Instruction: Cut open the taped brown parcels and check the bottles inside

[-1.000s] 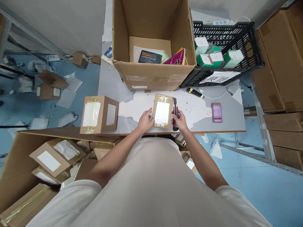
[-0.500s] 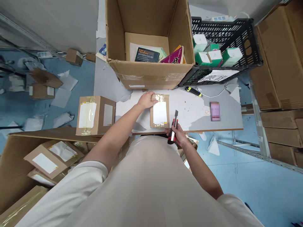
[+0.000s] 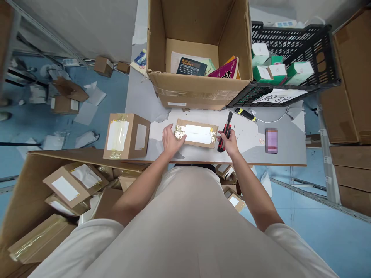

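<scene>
Turned since half a second ago, the taped parcel [image 3: 198, 134] now lies with its long side running left to right on the table [image 3: 284, 156]. The left hand [image 3: 171, 141] has its thumb over the parcel's left end; whether it grips, I cannot tell. The right hand [image 3: 228, 141] clasps a red-and-black box cutter [image 3: 226, 133] just beside the opposite end. Beyond stands an open cardboard box [image 3: 197, 90] containing books [image 3: 191, 67]; next to it, a black plastic crate [image 3: 246, 95] holds green-and-white cartons [image 3: 298, 73]. Lower left, a large carton [image 3: 17, 197] contains labelled parcels [image 3: 65, 189].
</scene>
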Tool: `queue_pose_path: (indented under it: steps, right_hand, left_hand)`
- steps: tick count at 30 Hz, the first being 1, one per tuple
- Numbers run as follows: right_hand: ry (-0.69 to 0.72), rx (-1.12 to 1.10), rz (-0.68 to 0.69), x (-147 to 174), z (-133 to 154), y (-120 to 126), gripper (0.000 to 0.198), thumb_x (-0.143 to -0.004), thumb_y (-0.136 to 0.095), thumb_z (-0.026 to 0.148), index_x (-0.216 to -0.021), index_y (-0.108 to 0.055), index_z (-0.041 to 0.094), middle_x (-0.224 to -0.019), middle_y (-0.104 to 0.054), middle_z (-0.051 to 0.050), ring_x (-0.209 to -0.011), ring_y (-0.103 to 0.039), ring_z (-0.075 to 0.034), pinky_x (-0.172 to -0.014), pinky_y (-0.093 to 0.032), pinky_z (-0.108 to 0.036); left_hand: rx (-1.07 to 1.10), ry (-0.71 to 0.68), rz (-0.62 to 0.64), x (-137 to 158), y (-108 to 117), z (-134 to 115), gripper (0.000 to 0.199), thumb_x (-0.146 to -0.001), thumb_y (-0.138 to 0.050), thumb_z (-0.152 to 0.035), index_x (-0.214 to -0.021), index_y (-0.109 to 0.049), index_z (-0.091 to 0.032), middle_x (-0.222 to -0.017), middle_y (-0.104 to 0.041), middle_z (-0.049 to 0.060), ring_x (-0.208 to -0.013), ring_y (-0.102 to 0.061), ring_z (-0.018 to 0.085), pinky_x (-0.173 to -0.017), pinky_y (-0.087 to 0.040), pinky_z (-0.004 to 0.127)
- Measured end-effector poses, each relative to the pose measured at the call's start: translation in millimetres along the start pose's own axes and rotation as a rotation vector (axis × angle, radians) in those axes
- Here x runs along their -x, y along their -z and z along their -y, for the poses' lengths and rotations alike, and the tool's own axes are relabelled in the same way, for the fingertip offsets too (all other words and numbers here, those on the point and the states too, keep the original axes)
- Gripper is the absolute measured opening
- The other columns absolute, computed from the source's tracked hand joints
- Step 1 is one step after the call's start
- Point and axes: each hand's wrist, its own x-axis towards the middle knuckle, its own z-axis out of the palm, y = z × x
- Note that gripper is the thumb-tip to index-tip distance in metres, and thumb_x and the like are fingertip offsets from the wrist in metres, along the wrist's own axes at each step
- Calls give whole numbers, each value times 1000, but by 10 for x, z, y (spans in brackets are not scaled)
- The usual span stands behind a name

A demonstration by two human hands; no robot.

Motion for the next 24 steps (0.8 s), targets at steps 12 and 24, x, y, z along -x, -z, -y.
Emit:
queue_pose_path:
  steps: [12,24]
  right_hand:
    - [-48,474,163,725,-9,216,69,-86,-44,38,-150,-20,29,-90,-64,-2,-49,-55,-11,-59,-53,-31]
    - [179,1099,143,786,303,72,61,-91,-31,23,-150,-22,15,-96,-65,-16,-84,-60,-29,-76,-47,-42]
  left_hand:
    - [-304,-650,384,-289,-21,-314,116,-55,-72,-62,-147,-23,-11,-153,-21,22,-141,-15,40,-114,-1,55]
    - [-272,-546,320,-191,-93,-370,111,-58,-70,-64,-146,-25,-12,-151,-27,21,-140,-20,40,-114,-2,54]
